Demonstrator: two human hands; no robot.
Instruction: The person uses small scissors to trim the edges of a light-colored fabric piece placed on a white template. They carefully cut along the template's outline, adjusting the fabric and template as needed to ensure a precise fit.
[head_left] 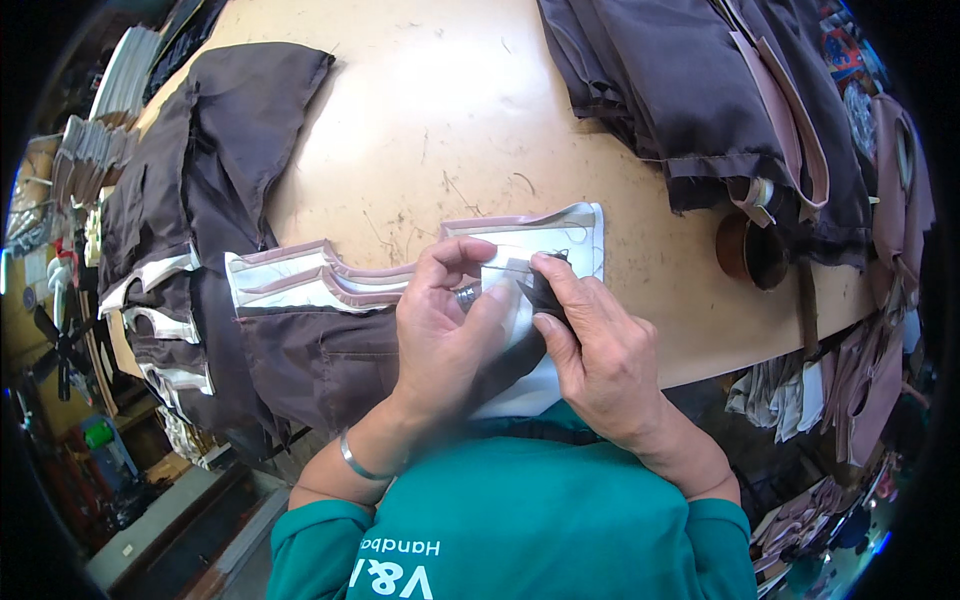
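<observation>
Green cloth shirt (530, 510) below, left fingers (455, 256) and right fingers (563, 286) pinch smooth white fabric (510, 264).

Free lane: bench (400, 120) middle, past the fingers (567, 290), loose threads only, between left dark cloth (240, 110) and right dark pile (690, 100). 2nd gap right of the right hand (600, 345), up to brown round container (733, 250). Pink-edged white panel (560, 238) blocks straight ahead.

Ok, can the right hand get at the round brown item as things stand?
Probably, once freed: the right hand is holding dark cloth, but only tabletop lies between that hand and the round brown item.
</observation>
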